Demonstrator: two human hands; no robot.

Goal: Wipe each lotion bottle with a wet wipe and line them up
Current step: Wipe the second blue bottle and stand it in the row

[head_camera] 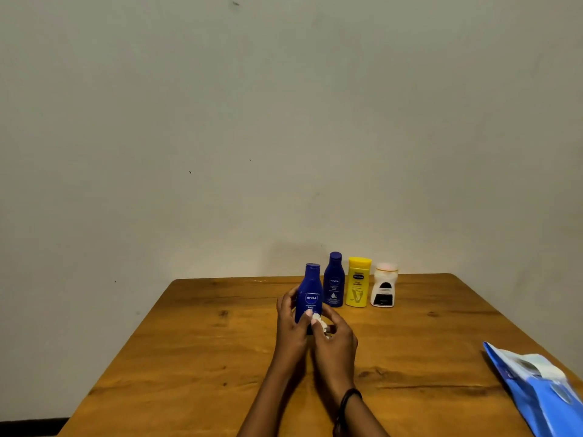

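My left hand grips a dark blue lotion bottle upright, over the middle of the wooden table. My right hand pinches a crumpled white wet wipe against the bottle's lower front. Behind it, a second dark blue bottle, a yellow bottle and a white bottle with a dark label stand side by side in a row near the table's far edge.
A blue wet-wipe pack lies at the table's right edge, partly out of frame. A plain wall rises just behind the table. Bare wood lies to the left of my hands.
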